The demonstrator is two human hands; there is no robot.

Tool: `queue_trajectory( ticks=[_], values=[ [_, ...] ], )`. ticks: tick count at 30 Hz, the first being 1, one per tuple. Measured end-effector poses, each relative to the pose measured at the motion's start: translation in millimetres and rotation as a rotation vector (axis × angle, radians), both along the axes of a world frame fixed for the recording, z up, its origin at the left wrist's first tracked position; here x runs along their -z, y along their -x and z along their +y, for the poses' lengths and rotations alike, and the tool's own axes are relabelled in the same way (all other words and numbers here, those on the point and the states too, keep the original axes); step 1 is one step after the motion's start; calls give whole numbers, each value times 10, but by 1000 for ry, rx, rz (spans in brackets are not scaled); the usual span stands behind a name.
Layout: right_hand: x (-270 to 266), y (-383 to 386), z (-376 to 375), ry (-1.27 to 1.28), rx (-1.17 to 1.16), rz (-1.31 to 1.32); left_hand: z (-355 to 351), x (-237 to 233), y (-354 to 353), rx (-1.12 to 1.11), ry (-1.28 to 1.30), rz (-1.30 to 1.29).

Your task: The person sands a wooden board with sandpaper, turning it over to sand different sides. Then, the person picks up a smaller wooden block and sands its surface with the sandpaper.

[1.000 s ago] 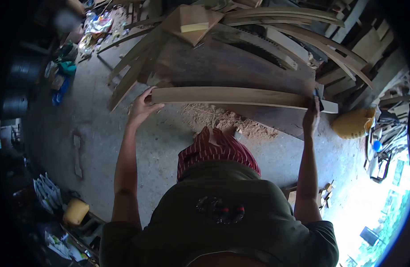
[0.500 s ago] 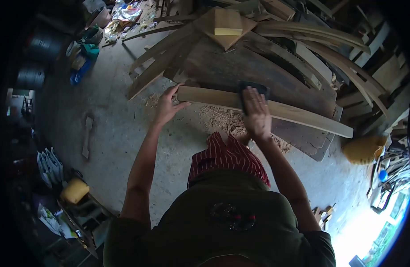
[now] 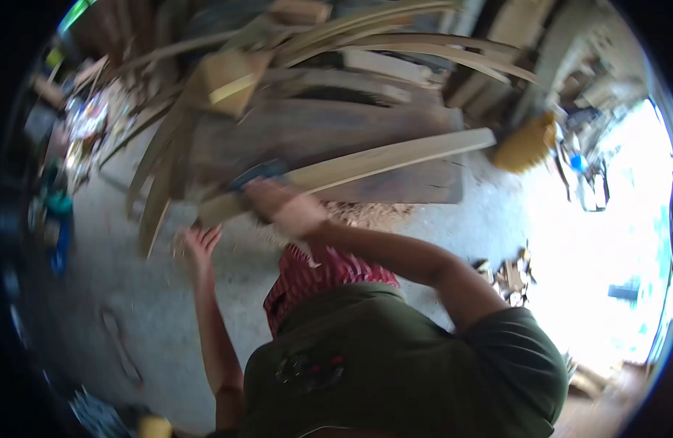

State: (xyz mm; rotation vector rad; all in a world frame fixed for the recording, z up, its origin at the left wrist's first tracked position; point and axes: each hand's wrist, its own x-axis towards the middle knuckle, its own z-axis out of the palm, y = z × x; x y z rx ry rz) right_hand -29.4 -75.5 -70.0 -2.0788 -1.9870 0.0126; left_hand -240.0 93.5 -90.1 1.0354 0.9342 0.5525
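Slat (image 3: pixel 395 159): long, pale, gently curved wood, lying slantwise across the desk (image 3: pixel 292 120), its left end out past the near left corner and its right end past the right edge.
Pad (image 3: pixel 259 174): dark and flat, on the slat near the desk's left end.
Right hand (image 3: pixel 287 208): mine, palm down, fingers laid over the pad and holding it against the wood; blur hides my thumb.
Left hand (image 3: pixel 199 247): mine, fingers parted and curled a little, just beside the slat's end, off the desk's near left corner; I cannot tell whether they touch it.
Handling: I judge the slat light for its length, stiff, not fragile, perhaps a little slippery with dust. Its overhanging left end gives me the best hold, thumb and fingers on opposite edges; the pad looks thin, best held under a flat palm.
Shavings (image 3: pixel 373 212): scattered along the desk's near edge.
Wooden block (image 3: pixel 230 86): at the desk's far left corner.
Curved strips (image 3: pixel 395 44): stacked beyond the desk's far side.
Yellow sack (image 3: pixel 524 152): on the floor, right of the desk.
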Motion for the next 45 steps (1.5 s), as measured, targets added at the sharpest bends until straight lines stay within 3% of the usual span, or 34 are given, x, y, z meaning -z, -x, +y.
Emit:
queue_trajectory(
  ticks=[1,6,10,14,17,19,21,23,25,27,31,32,33,35,39,41,45],
  values=[
    [-98,113,168,-151,-71,-72,50,49,-9,-21,42,15],
    [-185,166,340,-264,-107,216,119,-40,-163,-6,68,69],
    [-185,-51,-84,-283,-72,106,47,-74,-361,-50,59,141],
    [-143,-611,-853,-150,227,194,-22,-42,-419,-126,123,141],
    [-377,-1325,-1624,-330,614,127,-40,51,-445,-199,177,82],
    [-274,-1720,-2010,-376,888,-81,-51,78,-437,-258,227,62],
    [-249,-1721,-1968,-420,984,-29,-118,121,-577,-296,286,17],
    [-210,-1491,-1753,-412,774,106,-205,90,-741,-481,236,22],
    [-344,-1297,-1638,-304,575,71,-351,-102,-1015,-536,225,39],
    [-255,-1560,-1871,-328,612,73,-359,-157,-1126,-682,195,81],
    [-238,-2511,-2724,-430,1019,-38,-267,58,-1012,-594,152,178],
    [-145,-2734,-2950,-316,1035,-216,-287,34,-1056,-637,138,158],
    [-132,-2817,-3009,-412,1172,-73,-302,14,-1073,-687,123,134],
    [-133,-2750,-2847,-404,1208,-83,-237,107,-999,-673,103,122],
    [-284,-2186,-2451,-332,841,68,-184,201,-942,-660,93,80],
    [-216,-2386,-2630,-311,795,15,-254,80,-992,-657,85,62],
    [-103,-3191,-3226,-357,1140,-45,-278,85,-986,-703,40,95]
  ],
)
